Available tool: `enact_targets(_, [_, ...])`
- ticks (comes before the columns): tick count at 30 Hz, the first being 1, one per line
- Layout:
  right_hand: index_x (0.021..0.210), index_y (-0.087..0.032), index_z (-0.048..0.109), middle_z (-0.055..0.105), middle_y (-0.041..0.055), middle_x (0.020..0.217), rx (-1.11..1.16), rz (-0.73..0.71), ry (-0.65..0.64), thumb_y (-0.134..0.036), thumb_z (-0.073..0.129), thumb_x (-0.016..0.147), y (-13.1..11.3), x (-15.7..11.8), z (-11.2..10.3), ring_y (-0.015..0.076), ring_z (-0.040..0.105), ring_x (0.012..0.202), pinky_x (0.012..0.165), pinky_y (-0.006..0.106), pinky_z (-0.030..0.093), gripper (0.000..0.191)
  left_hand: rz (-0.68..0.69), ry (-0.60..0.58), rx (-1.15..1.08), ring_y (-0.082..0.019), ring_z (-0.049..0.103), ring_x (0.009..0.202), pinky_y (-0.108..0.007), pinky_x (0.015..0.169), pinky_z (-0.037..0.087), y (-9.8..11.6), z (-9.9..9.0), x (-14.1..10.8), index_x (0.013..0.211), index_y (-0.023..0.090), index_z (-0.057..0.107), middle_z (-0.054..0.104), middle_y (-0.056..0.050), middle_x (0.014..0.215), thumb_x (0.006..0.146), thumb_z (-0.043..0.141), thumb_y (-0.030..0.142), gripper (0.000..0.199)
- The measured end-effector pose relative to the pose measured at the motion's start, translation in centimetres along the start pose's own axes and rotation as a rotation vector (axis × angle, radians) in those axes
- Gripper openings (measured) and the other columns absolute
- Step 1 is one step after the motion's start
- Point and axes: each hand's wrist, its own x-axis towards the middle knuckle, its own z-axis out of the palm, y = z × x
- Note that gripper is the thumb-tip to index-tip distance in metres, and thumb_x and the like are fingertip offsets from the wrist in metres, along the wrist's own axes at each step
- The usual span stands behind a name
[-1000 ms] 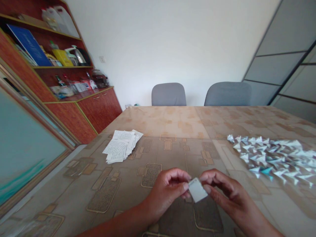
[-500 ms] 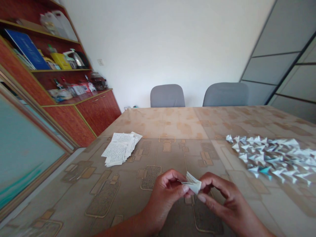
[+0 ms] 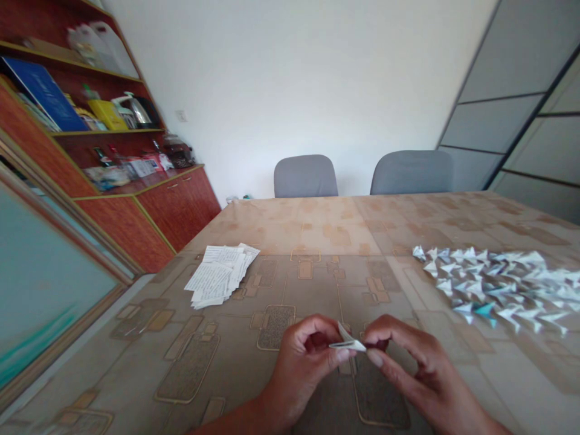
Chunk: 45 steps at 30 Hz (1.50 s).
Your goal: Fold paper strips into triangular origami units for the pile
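Note:
A small folded piece of printed paper (image 3: 352, 344) is held just above the table, low in the head view. My left hand (image 3: 306, 362) pinches its left side between thumb and fingers. At its pointed right end, my right hand (image 3: 408, 362) closes thumb and forefinger on the tip. Off to the left lies a loose stack of printed paper slips (image 3: 220, 275). On the right, several folded paper pieces (image 3: 493, 284) sit in rows, mostly white with a teal one near the front.
The table (image 3: 326, 223) has a patterned brown cover. Behind it stand two grey chairs (image 3: 306, 176) (image 3: 412, 173) against a white wall. At the left is a reddish wooden cabinet (image 3: 181, 208) with bottles, a kettle and a blue box on its shelves.
The folded paper has been turned and flattened, its right end now a narrow point. My right thumb and forefinger have closed onto that point. The view has shifted slightly.

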Motion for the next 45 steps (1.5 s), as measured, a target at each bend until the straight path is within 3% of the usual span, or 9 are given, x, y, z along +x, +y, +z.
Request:
enact_targets(7, [0.088, -0.022, 0.058, 0.061, 0.0002, 0.079, -0.149, -0.12, 0.02, -0.015, 0.053, 0.093, -0.3, 0.1, -0.6, 0.0146, 0.061, 0.072, 0.063, 0.023, 0.048, 0.01, 0.194, -0.038, 0.13, -0.016, 0.062, 0.08, -0.025, 0.072, 0.048, 0.8, -0.5, -0.3, 0.078, 0.016, 0.068, 0.066, -0.005, 0.085, 0.074, 0.075, 0.021, 0.01])
enact_targets(13, [0.09, -0.023, 0.06, 0.063, 0.0003, 0.077, -0.182, -0.176, 0.054, -0.013, 0.056, 0.091, -0.5, 0.3, -1.1, 0.0151, 0.062, 0.07, 0.062, 0.023, 0.049, 0.011, 0.316, -0.038, 0.258, -0.018, 0.065, 0.08, -0.026, 0.074, 0.049, 1.2, -0.6, -0.3, 0.074, 0.017, 0.068, 0.068, -0.005, 0.082, 0.073, 0.077, 0.02, 0.01])
enact_targets(21, [0.098, -0.025, 0.06, 0.065, 0.0006, 0.081, -0.189, -0.142, 0.061, -0.014, 0.057, 0.09, -0.5, 0.0, -1.0, 0.0165, 0.064, 0.074, 0.064, 0.024, 0.052, 0.014, 0.305, 0.005, 0.302, -0.017, 0.064, 0.075, -0.024, 0.07, 0.048, 0.9, -0.6, -0.4, 0.07, 0.017, 0.067, 0.067, -0.004, 0.079, 0.074, 0.076, 0.021, 0.01])
enact_targets(29, [0.101, -0.025, 0.055, 0.064, -0.0007, 0.083, -0.151, -0.113, 0.058, -0.013, 0.059, 0.087, -0.2, -0.4, -0.3, 0.0145, 0.063, 0.073, 0.064, 0.021, 0.052, 0.018, 0.185, 0.043, 0.235, -0.013, 0.058, 0.066, -0.019, 0.062, 0.045, 0.3, -0.5, -0.5, 0.07, 0.017, 0.064, 0.062, 0.0, 0.071, 0.072, 0.074, 0.018, 0.01])
enact_targets(39, [0.093, -0.023, 0.056, 0.063, 0.0024, 0.086, -0.113, -0.133, 0.026, -0.012, 0.055, 0.09, -0.4, 0.0, -0.2, 0.0165, 0.064, 0.08, 0.068, 0.024, 0.052, 0.011, 0.218, 0.05, 0.268, -0.015, 0.06, 0.07, -0.021, 0.065, 0.047, 0.5, -0.4, -0.5, 0.068, 0.016, 0.065, 0.064, -0.002, 0.073, 0.072, 0.075, 0.019, 0.011])
enact_targets(45, [0.088, -0.022, 0.062, 0.065, 0.0017, 0.081, -0.057, -0.094, 0.043, -0.014, 0.057, 0.089, -0.5, 0.2, 0.0, 0.016, 0.066, 0.074, 0.064, 0.023, 0.052, 0.01, 0.194, 0.052, 0.232, -0.015, 0.06, 0.069, -0.021, 0.064, 0.047, 0.3, -0.4, -0.5, 0.068, 0.016, 0.065, 0.063, -0.002, 0.073, 0.072, 0.075, 0.02, 0.012])
